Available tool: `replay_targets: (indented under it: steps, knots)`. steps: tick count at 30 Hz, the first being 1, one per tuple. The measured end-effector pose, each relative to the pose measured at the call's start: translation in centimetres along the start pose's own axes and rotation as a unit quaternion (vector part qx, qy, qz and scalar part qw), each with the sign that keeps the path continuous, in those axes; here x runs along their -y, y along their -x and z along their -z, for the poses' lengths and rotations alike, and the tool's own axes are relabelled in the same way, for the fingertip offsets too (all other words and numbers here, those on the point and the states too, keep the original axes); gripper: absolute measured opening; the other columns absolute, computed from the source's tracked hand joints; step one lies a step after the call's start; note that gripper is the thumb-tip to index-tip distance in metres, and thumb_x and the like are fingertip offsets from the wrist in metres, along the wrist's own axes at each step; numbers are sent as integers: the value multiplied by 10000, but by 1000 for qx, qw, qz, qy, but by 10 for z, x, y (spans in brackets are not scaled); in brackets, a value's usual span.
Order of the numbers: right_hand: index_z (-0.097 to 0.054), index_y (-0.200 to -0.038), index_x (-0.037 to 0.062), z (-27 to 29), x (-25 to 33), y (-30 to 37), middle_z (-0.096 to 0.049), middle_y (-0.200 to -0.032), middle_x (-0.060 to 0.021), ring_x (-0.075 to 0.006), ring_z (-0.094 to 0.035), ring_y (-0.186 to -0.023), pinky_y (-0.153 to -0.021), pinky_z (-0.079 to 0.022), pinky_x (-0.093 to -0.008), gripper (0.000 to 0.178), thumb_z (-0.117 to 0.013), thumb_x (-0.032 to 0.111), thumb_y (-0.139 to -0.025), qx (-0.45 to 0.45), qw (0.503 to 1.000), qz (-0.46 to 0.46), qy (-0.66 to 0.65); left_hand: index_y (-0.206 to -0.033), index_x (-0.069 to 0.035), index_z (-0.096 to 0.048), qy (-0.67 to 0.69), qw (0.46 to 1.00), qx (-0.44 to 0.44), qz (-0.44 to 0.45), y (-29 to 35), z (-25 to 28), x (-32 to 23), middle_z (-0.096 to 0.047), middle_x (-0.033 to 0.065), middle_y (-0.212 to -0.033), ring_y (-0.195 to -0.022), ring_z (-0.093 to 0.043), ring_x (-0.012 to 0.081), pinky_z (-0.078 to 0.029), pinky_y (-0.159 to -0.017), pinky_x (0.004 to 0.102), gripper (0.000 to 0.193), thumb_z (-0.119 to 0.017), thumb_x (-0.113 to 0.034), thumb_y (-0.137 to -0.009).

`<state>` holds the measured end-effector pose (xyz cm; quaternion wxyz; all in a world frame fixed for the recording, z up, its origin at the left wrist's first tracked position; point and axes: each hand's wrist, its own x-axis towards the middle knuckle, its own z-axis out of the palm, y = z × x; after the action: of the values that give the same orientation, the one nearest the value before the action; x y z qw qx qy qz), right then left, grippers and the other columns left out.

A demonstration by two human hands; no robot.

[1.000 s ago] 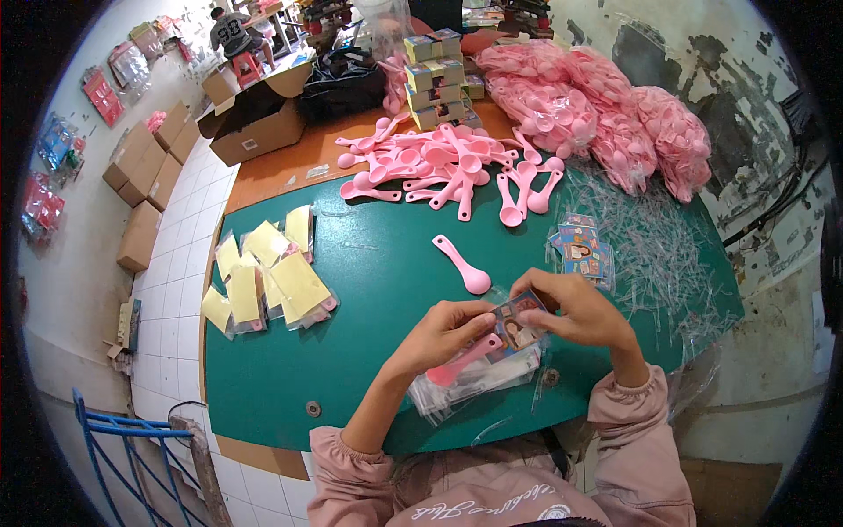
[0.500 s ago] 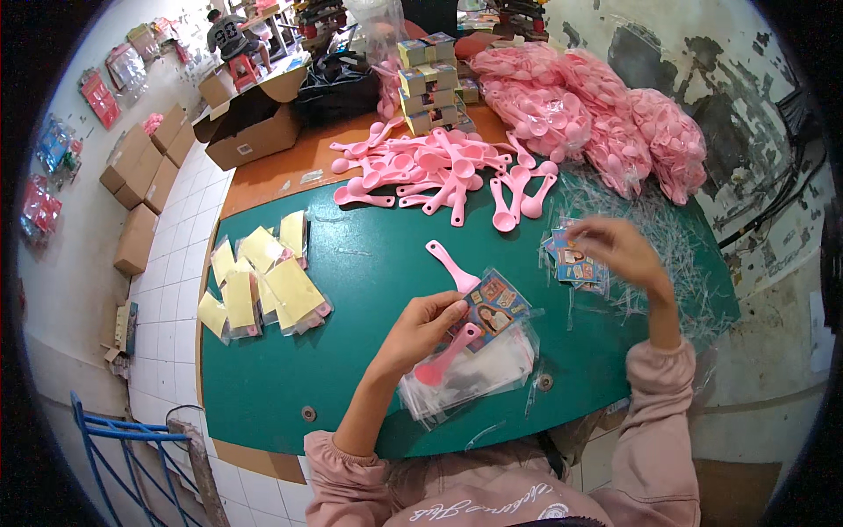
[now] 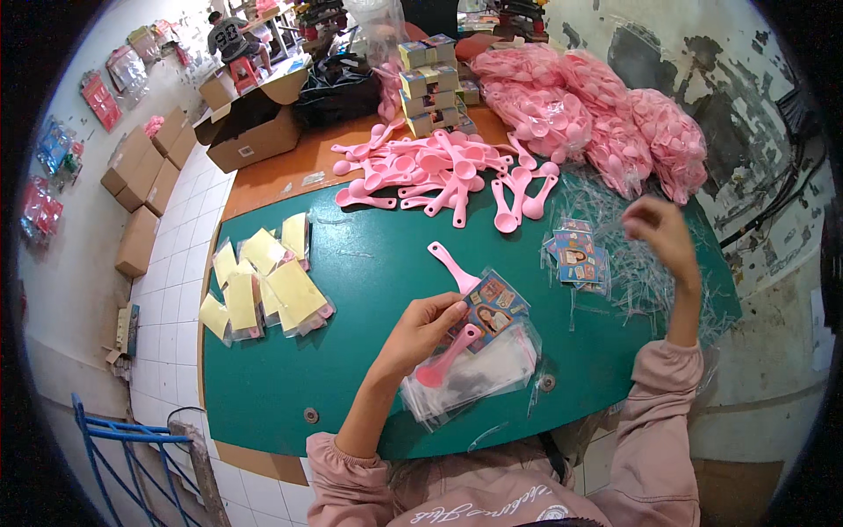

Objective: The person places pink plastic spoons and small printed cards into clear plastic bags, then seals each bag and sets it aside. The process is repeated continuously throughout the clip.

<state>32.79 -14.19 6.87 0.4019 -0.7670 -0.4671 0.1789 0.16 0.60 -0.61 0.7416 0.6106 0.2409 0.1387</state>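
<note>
Left hand (image 3: 426,327) holding card (image 3: 498,307), pink spoons (image 3: 430,163)

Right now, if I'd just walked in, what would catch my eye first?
Probably the pink: a heap of spoons toward the far side of the table, with bulging clear bags of more to its right. Nearer, the left hand holds a printed card, and the right hand hangs over scattered clear strips.

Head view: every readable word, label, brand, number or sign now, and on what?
Wording not copied; locations only.
Pink sweatshirt: white script and round emblem.
Seated person's grey shirt: large number.
Blue card in left hand: print too small.
Open cardboard box: label too small.
</note>
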Motion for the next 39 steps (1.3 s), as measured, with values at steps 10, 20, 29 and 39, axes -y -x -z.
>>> replay_targets:
  steps: [10, 20, 29, 39]
  knots:
    - [-610, -966, 16, -70, 59, 14, -627, -891, -94, -168, -607, -785, -657, -485, -295, 253, -642, 120, -738, 179, 983, 47, -12, -1068, -10, -575, -42, 999, 33, -1, 12, -3, -6, -575, -28, -836, -698, -482, 30, -409, -612, 186, 288, -461, -234, -927]
    - [-614, -975, 34, -124, 72, 40, -636, -897, -78, -164, -600, -775, -597, -488, -273, 265, -651, 178, -756, 264, 943, 185, -87, -1357, -91, -281, -199, 974, 27, -102, 11, -19, -10, -653, 141, -808, -617, -606, 200, -451, -586, 308, 529, -510, -200, -892]
    - [-644, -956, 14, -117, 55, 41, -636, -737, -48, -111, -562, -678, -601, -450, -269, 262, -688, 128, -724, 266, 958, 38, -97, -1352, -95, -256, -269, 956, 118, -22, 39, 20, -19, -645, 116, -926, -828, -615, 160, -498, -657, 290, 642, -618, -127, -822]
    - [-606, -830, -44, -116, 51, 61, -627, -784, -72, -91, -547, -623, -611, -457, -247, 163, -660, 78, -736, 206, 972, -11, -108, -1335, -79, -237, -253, 953, -138, -92, 61, -7, 4, -627, 119, -951, -850, -627, 185, -512, -666, 270, 539, -522, -91, -878]
